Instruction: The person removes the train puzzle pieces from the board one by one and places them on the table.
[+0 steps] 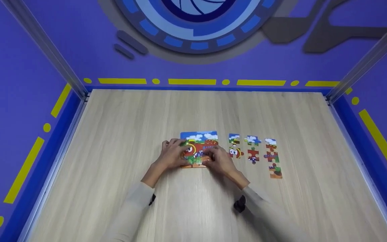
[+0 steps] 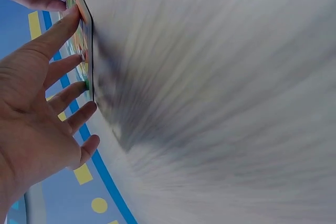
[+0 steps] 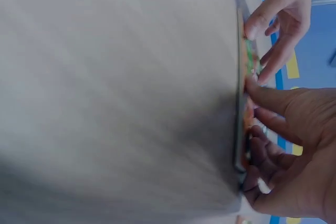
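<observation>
A small jigsaw puzzle board with a cartoon picture lies on the table, sky and clouds along its far side. Spread over its left side is my left hand, thumb at the near edge and other fingers on the picture. From the right my right hand reaches over the lower part, thumb and fingers pinching at a puzzle piece low in the middle. In the right wrist view the right thumb sits at the board's near edge, its fingers bent against the surface. The hand partly hides the piece.
Loose puzzle pieces lie right of the board in three columns: a left one, a middle one and a right one. The wooden table is bounded by blue printed walls and metal side rails.
</observation>
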`<state>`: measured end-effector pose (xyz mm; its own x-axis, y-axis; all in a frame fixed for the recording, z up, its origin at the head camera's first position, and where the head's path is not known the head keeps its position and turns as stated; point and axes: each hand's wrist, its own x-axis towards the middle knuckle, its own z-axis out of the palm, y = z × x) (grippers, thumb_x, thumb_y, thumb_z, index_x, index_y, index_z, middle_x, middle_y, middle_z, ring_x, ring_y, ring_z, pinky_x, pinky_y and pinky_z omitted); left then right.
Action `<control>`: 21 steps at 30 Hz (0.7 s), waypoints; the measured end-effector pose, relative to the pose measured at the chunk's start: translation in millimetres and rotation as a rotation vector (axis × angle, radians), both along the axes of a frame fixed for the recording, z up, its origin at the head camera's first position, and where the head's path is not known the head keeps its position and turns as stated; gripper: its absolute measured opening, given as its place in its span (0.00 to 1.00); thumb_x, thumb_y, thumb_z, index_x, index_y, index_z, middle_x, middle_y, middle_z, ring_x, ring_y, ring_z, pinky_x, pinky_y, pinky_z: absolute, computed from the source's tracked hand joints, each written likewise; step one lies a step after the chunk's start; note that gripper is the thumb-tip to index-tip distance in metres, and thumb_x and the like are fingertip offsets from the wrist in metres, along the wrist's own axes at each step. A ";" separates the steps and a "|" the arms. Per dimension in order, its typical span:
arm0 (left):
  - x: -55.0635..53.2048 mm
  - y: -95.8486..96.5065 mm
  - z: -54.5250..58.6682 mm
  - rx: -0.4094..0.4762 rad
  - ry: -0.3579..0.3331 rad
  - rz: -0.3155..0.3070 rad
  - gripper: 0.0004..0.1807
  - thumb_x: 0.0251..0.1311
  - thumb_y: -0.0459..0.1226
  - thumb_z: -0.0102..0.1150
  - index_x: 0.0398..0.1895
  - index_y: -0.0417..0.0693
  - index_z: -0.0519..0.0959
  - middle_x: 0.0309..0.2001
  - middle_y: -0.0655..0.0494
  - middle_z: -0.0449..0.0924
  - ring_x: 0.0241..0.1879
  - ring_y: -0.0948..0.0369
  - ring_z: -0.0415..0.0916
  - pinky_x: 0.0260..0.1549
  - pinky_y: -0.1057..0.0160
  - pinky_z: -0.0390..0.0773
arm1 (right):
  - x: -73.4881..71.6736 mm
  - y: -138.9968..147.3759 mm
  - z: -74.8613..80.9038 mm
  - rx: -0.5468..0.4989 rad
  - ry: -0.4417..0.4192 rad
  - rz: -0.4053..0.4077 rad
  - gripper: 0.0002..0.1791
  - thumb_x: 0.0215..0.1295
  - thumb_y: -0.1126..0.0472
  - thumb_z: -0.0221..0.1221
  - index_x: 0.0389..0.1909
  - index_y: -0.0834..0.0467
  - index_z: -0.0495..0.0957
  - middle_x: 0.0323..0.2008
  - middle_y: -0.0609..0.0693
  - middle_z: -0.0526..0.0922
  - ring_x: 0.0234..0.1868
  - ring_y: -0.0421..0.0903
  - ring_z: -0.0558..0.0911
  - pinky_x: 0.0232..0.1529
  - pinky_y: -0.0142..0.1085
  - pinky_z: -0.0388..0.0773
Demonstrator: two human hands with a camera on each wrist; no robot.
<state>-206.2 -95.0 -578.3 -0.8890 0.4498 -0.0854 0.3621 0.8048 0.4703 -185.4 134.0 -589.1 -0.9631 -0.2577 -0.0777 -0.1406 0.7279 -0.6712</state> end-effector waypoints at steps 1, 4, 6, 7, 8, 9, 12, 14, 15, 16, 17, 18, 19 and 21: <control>-0.2 0.1 0.4 -0.004 0.002 0.001 0.35 0.55 0.49 0.75 0.66 0.49 0.79 0.73 0.43 0.68 0.71 0.42 0.62 0.65 0.34 0.55 | -1.5 -1.2 1.7 0.005 -0.009 0.001 0.17 0.62 0.61 0.71 0.50 0.60 0.84 0.43 0.54 0.79 0.41 0.46 0.74 0.43 0.39 0.73; -0.9 1.0 1.4 -0.010 0.002 0.003 0.35 0.55 0.49 0.75 0.66 0.50 0.79 0.72 0.43 0.69 0.71 0.42 0.62 0.65 0.34 0.55 | -6.3 -4.6 6.7 0.008 -0.068 -0.009 0.16 0.59 0.64 0.73 0.47 0.62 0.83 0.40 0.54 0.80 0.39 0.45 0.75 0.42 0.40 0.73; -1.0 1.3 1.3 -0.006 -0.009 0.008 0.35 0.55 0.49 0.75 0.67 0.50 0.78 0.73 0.43 0.69 0.71 0.42 0.62 0.65 0.34 0.55 | -9.0 -6.1 9.1 0.011 -0.102 -0.015 0.16 0.58 0.65 0.73 0.45 0.62 0.82 0.39 0.53 0.80 0.38 0.45 0.75 0.42 0.40 0.73; -1.1 1.6 1.1 -0.006 -0.011 0.011 0.35 0.55 0.49 0.75 0.67 0.50 0.79 0.73 0.43 0.68 0.71 0.42 0.62 0.65 0.34 0.55 | -10.4 -6.2 9.7 0.010 -0.115 -0.015 0.16 0.57 0.66 0.73 0.45 0.62 0.81 0.38 0.53 0.80 0.38 0.45 0.75 0.42 0.40 0.73; -1.1 1.8 0.9 -0.004 -0.014 0.014 0.35 0.55 0.49 0.75 0.66 0.50 0.79 0.73 0.44 0.68 0.71 0.42 0.62 0.65 0.34 0.55 | -11.4 -6.5 10.5 0.007 -0.129 -0.017 0.16 0.57 0.66 0.74 0.44 0.62 0.81 0.38 0.53 0.80 0.37 0.45 0.75 0.42 0.40 0.72; -1.2 2.1 0.8 -0.004 -0.015 0.016 0.35 0.55 0.49 0.75 0.66 0.50 0.79 0.73 0.44 0.68 0.71 0.43 0.62 0.65 0.34 0.55 | -12.3 -6.6 11.0 0.005 -0.136 -0.015 0.16 0.57 0.66 0.74 0.44 0.62 0.81 0.38 0.53 0.80 0.37 0.45 0.74 0.41 0.39 0.72; -0.6 2.4 0.4 -0.006 -0.020 0.020 0.35 0.56 0.49 0.75 0.67 0.51 0.79 0.74 0.45 0.68 0.72 0.43 0.62 0.65 0.34 0.56 | -13.7 -6.2 11.2 -0.009 -0.153 -0.008 0.16 0.56 0.66 0.74 0.44 0.62 0.80 0.36 0.53 0.78 0.36 0.44 0.73 0.39 0.37 0.70; -0.4 2.4 0.5 -0.010 -0.021 0.020 0.34 0.56 0.49 0.75 0.67 0.51 0.78 0.74 0.45 0.68 0.72 0.43 0.62 0.65 0.35 0.56 | -13.9 -5.8 10.6 -0.021 -0.154 -0.005 0.16 0.56 0.67 0.74 0.43 0.62 0.80 0.36 0.53 0.78 0.36 0.44 0.73 0.38 0.36 0.69; -0.2 2.4 0.7 -0.012 -0.021 0.020 0.34 0.56 0.48 0.75 0.67 0.52 0.78 0.74 0.45 0.68 0.72 0.43 0.62 0.65 0.35 0.56 | -13.9 -5.7 10.2 -0.023 -0.152 -0.006 0.16 0.56 0.67 0.74 0.43 0.62 0.79 0.36 0.52 0.78 0.36 0.44 0.72 0.38 0.36 0.69; -0.1 2.4 0.9 -0.011 -0.022 0.021 0.34 0.56 0.48 0.75 0.67 0.51 0.79 0.73 0.45 0.68 0.72 0.43 0.62 0.65 0.35 0.56 | -13.8 -5.7 9.8 -0.029 -0.150 -0.008 0.16 0.56 0.67 0.74 0.43 0.62 0.79 0.36 0.52 0.78 0.36 0.44 0.72 0.38 0.36 0.69; -0.2 2.4 1.2 -0.011 -0.022 0.023 0.34 0.56 0.48 0.75 0.67 0.51 0.79 0.73 0.45 0.68 0.72 0.43 0.62 0.65 0.35 0.56 | -13.7 -5.6 9.3 -0.035 -0.144 -0.008 0.16 0.56 0.67 0.74 0.43 0.62 0.79 0.36 0.52 0.78 0.36 0.44 0.73 0.38 0.36 0.69; -0.2 2.5 1.3 -0.009 -0.022 0.025 0.34 0.55 0.47 0.75 0.66 0.51 0.79 0.73 0.45 0.68 0.72 0.43 0.62 0.65 0.35 0.56 | -13.3 -5.6 9.0 -0.043 -0.144 -0.012 0.16 0.56 0.67 0.74 0.43 0.62 0.78 0.36 0.52 0.78 0.36 0.44 0.73 0.38 0.36 0.69; -0.3 2.6 1.6 -0.008 -0.024 0.027 0.34 0.55 0.47 0.75 0.66 0.51 0.79 0.73 0.45 0.68 0.72 0.43 0.62 0.65 0.35 0.56 | -13.1 -5.6 8.5 -0.054 -0.139 -0.018 0.17 0.56 0.68 0.74 0.43 0.62 0.78 0.36 0.52 0.78 0.36 0.44 0.73 0.39 0.36 0.69; -0.4 3.1 2.1 -0.013 -0.025 0.031 0.34 0.55 0.47 0.76 0.66 0.51 0.79 0.73 0.45 0.68 0.72 0.43 0.62 0.66 0.35 0.55 | -12.1 -5.7 7.7 -0.067 -0.128 -0.032 0.17 0.56 0.68 0.73 0.43 0.62 0.78 0.37 0.53 0.79 0.37 0.45 0.74 0.40 0.37 0.70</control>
<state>-206.6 -91.9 -576.2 -0.8999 0.4211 -0.1133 0.3254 0.8214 0.4685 -197.5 128.2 -581.4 -0.9542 -0.2359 -0.1838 -0.0285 0.6834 -0.7294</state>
